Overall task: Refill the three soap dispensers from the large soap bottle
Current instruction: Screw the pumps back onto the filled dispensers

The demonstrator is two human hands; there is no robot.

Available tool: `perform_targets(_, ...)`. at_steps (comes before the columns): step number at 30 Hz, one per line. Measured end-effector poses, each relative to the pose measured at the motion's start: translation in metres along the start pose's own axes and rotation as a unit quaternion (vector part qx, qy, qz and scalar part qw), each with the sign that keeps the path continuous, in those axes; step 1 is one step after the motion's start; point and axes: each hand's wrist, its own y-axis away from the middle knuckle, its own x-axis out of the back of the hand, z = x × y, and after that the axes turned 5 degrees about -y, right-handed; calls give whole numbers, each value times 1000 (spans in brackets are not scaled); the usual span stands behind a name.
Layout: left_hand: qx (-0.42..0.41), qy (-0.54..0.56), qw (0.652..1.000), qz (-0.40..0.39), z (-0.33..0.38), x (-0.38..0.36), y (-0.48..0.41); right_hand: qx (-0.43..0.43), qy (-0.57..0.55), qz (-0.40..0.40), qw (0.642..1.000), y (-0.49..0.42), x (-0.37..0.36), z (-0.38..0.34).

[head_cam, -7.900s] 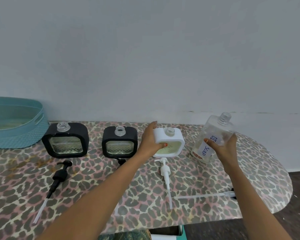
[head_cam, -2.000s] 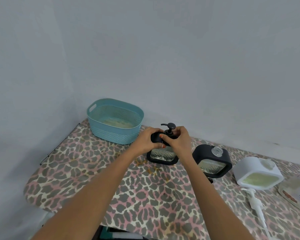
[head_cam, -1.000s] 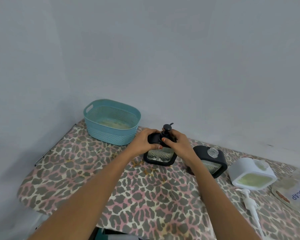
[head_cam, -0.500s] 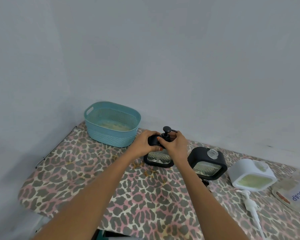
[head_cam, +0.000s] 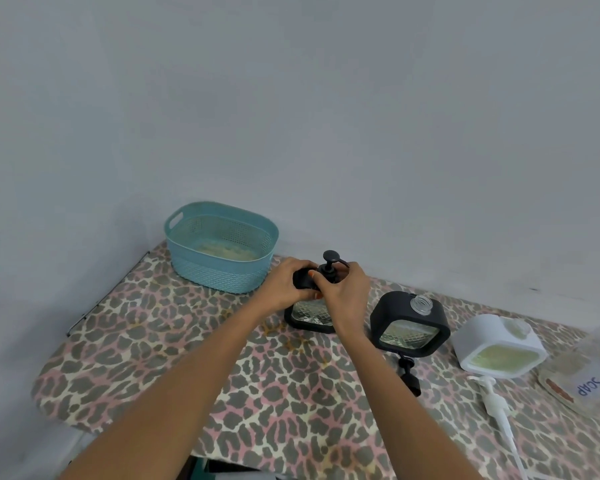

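As hands (head_cam: 284, 289) (head_cam: 349, 294) grip dispenser (head_cam: 309, 316), fingers (head_cam: 357, 273) curled

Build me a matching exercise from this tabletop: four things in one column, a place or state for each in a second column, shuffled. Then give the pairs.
Things
1. left black dispenser
2. middle black dispenser
3. white pump
4. teal basket

States
a. lies flat on the table
b. stands with a bare, open neck
c. pump fitted, gripped by the left hand and the right hand
d. stands farthest left of all

Pairs: 1-c, 2-b, 3-a, 4-d
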Motion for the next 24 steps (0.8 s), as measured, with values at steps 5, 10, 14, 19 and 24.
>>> perform_targets(5,14,-35,999,-19,1,0,-2,0,3,-53,999,1,15,-2)
perform_targets(10,17,-71,997,-10,8,1,1,-3,0,-58,998,5,31,1)
perform_targets(14,4,-67,997,44,21,2,13,2,4,-34,999,8,48,5)
perform_targets(19,2,-40,993,110,27,-8,31,4,-5,-17,1000,13,71,13)
perform_targets(24,-42,8,993,110,42,-22,43,1,-3,-1,1000,24,97,18)
